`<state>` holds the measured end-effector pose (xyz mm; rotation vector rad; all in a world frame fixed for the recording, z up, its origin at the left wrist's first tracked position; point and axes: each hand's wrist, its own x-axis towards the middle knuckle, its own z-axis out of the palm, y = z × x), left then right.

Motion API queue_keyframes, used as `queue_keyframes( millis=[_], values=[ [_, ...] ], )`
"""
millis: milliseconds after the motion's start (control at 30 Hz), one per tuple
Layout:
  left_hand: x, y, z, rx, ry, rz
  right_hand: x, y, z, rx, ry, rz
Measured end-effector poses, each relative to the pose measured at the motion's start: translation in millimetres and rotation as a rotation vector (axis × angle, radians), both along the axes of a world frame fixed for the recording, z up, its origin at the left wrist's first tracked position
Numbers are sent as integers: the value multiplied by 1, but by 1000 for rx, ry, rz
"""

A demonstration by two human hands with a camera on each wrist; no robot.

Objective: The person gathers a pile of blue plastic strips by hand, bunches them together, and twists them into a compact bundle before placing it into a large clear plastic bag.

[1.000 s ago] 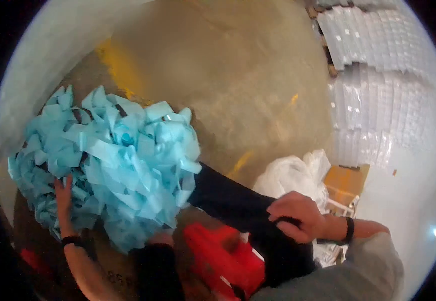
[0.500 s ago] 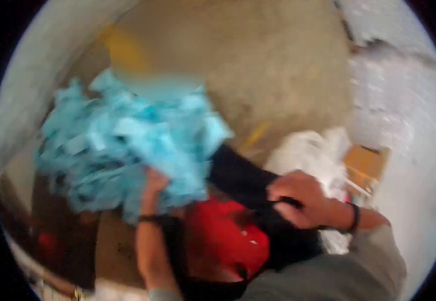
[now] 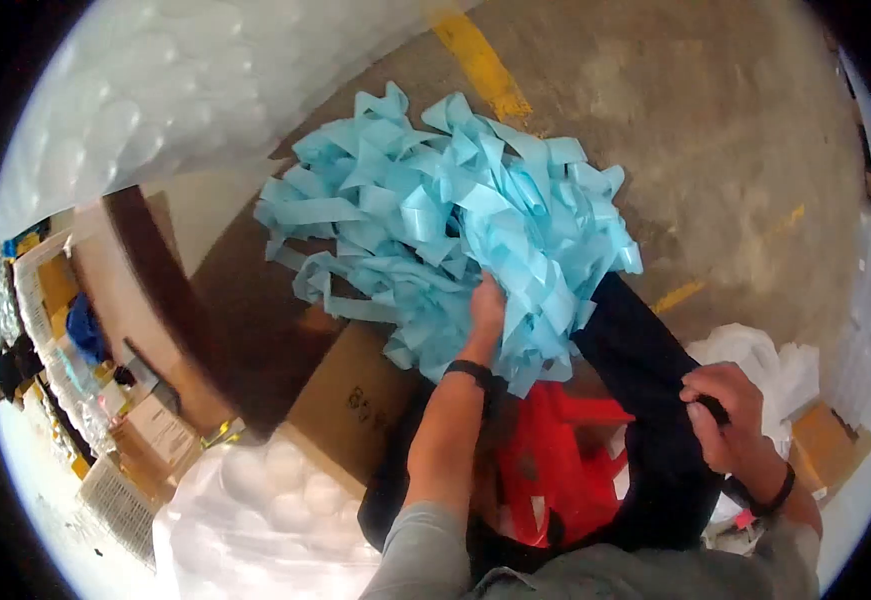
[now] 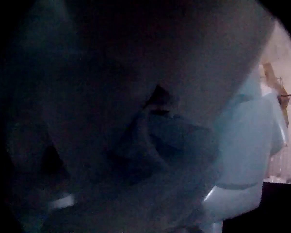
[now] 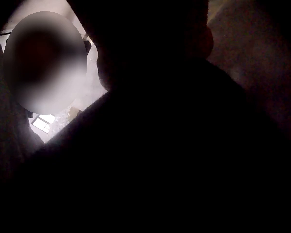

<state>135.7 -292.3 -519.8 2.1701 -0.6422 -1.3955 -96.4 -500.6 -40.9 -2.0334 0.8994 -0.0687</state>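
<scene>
Tangled heap of pale-blue strips (image 3: 485, 205), ahead of and around the left hand (image 3: 488, 308). Judged light, soft, springy, perhaps slick. Best hold: deep handful in the dense middle, just beyond that hand. Dark trouser leg (image 3: 640, 340) under right hand (image 3: 725, 415); fingers loosely curled there, no strips. Left fingers sunk among strips, closure hidden, cannot tell. Outer loops (image 3: 330, 210), farther off: likely to snag.
</scene>
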Motion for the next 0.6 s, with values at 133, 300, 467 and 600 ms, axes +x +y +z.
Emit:
queue_keyframes(
  millis=[133, 300, 467, 600],
  values=[
    [26, -14, 144, -64, -408, -223, -3, 9, 0, -87, -103, 57],
    [31, -5, 277, -183, -638, -315, 13, 19, 23, -315, -86, 348],
    [-8, 14, 387, -275, -807, -361, 37, 34, 9, -404, -148, 537],
    [-52, 50, 456, -465, -867, -353, 26, 63, 25, -386, -170, 634]
  ],
)
